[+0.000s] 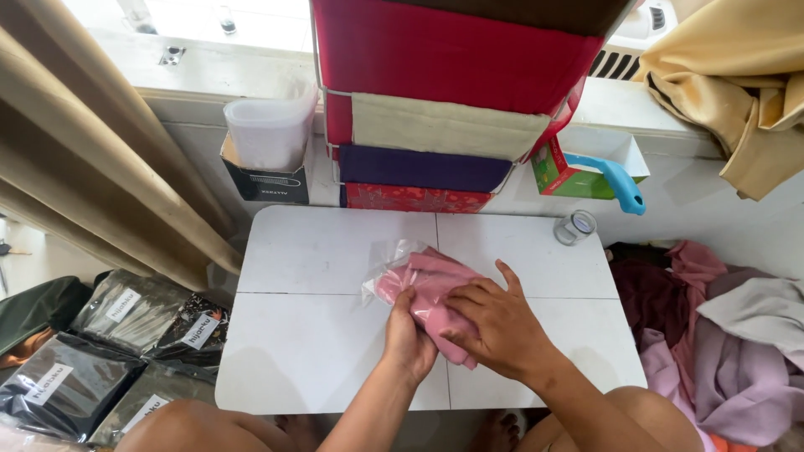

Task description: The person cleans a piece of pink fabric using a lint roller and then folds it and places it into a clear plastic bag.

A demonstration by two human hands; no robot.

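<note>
A folded pink cloth (pixel 440 297) is being pressed down near the middle of the white table (pixel 318 351), its far end lying inside a clear plastic bag (pixel 392 266). The cloth is judged to be light, soft and floppy, and the bag thin and slippery, so the cloth is best taken by its folded edge while the bag is being held at its open mouth. The cloth's near left edge is being pinched by the left hand (pixel 408 339), fingers curled close together around it. The cloth is being flattened from above by the right hand (pixel 494 322), its fingers slightly spread and bent, fingertips resting on the fabric. A small glass jar (pixel 575 227) is standing at the table's far right corner.
</note>
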